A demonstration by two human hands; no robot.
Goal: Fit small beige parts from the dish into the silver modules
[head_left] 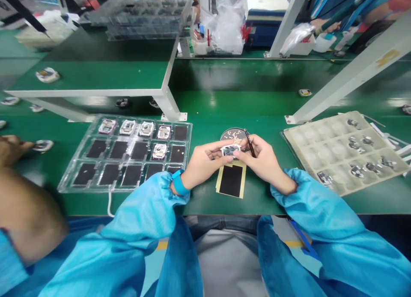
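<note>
A small white-rimmed part with a dark, metallic inside (230, 150) is held between both hands over the green table. My left hand (205, 162) is closed on its left side, thumb along the lower edge. My right hand (261, 160) grips its right side and also holds dark tweezers (249, 143), which point up and away. Just behind the hands lies a round dish (231, 133) with small pale pieces. Below them, a black rectangular sheet with a yellowish border (231, 180) rests on the table.
A clear tray (69, 177) at the left holds several similar parts and black pads. A beige tray (297, 138) with metal pieces sits right. A raised green shelf (128, 76) stands back left. A co-worker's arm (25, 207) reaches in at far left.
</note>
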